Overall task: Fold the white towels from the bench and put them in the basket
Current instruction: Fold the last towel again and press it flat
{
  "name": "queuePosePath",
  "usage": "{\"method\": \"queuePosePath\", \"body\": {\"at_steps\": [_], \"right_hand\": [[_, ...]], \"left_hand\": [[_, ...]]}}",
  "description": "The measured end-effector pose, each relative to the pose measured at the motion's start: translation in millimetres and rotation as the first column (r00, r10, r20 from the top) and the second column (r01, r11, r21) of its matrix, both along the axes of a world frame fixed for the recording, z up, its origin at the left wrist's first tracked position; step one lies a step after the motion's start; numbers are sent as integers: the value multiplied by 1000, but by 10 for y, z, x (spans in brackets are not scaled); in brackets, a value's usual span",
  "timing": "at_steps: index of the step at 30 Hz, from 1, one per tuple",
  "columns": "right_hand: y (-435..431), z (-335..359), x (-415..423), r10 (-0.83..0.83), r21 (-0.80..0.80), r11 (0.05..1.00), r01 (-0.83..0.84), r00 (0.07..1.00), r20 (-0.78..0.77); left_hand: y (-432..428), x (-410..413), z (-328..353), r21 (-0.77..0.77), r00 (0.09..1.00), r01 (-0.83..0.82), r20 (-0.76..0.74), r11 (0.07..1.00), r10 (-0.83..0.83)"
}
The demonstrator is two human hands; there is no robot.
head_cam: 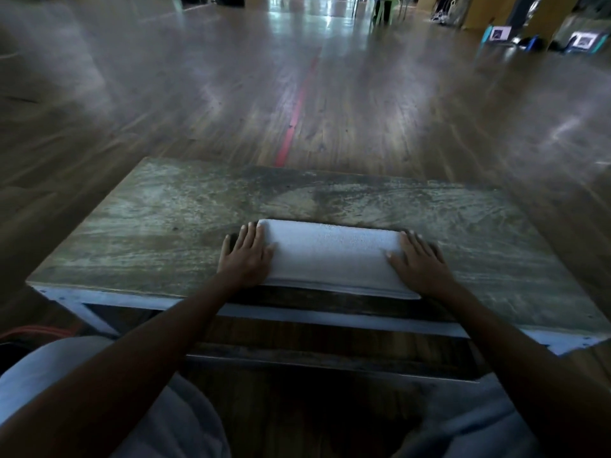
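Note:
A white towel [332, 256], folded into a long narrow strip, lies on the worn wooden bench [148, 226] near its front edge. My left hand [246, 256] lies flat on the towel's left end, fingers straight and pointing away from me. My right hand [421, 264] lies flat on the right end in the same way, thumb resting on the cloth. The towel's front edge slightly overhangs the bench's front edge. No basket is in view.
The bench has a white-painted frame [99, 300] and stands on a wooden floor with a red line [296, 114]. My knees in light trousers [76, 375] are below. An orange rim [36, 333] shows at the lower left. Distant boxes and boards [585, 39] stand far right.

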State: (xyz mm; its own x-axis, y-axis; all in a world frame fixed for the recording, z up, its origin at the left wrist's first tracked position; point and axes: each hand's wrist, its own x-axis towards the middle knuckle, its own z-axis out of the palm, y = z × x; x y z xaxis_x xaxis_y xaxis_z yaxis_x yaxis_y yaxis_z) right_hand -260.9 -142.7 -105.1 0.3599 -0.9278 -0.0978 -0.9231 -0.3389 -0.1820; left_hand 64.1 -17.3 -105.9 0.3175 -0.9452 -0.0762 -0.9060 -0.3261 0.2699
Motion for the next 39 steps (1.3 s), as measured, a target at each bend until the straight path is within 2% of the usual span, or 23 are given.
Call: {"method": "queuePosePath", "body": {"at_steps": [4,8,11,13,15,17,19,21,25,28,30,32,33,36,39], "right_hand": [[-118,60,-196,-76,62,995,81,994,-72],[-372,251,76,-156,-9,988,156,984,-86],[-544,368,740,-24,57,998,28,998,-66],[-503,412,1254,125,124,984,-126,992,17],[-313,431,1729,281,105,951,-292,954,104],[-84,447,2124,409,107,899,-425,901,146],[76,439,2358,468,141,862,-486,872,143],[128,420,2448,487,152,844,-514,854,184],[151,522,2314,390,214,849,-484,845,366],[96,711,2095,287,257,826,-502,767,574],[61,902,1871,271,245,821,-516,729,629],[16,1069,1594,265,227,828,-513,715,647],[-5,1127,1447,244,217,839,-498,702,669],[-101,1174,993,199,188,872,-452,678,708],[-244,1104,590,174,199,889,-413,705,688]], "left_hand": [[208,150,-21,4,998,-58,-12,998,58],[413,246,14,-87,981,-181,-84,980,174],[588,87,48,-158,949,-287,-185,945,257],[681,-95,-5,-199,935,-328,-206,923,288],[742,-268,-52,-277,927,-357,-222,892,302],[759,-342,-84,-342,907,-410,-251,845,338],[755,-350,-88,-372,890,-448,-275,813,365],[735,-335,-93,-367,882,-462,-290,808,372],[711,-350,-30,-312,860,-491,-323,814,395],[686,-348,50,-258,851,-494,-337,830,402],[661,-371,140,-270,832,-501,-413,822,371],[644,-495,273,-356,786,-500,-570,789,241],[638,-605,349,-421,783,-482,-601,768,162],[563,-1043,540,-610,886,-293,-463,736,-31],[349,-1509,588,-670,960,-108,-263,735,-98]]}}
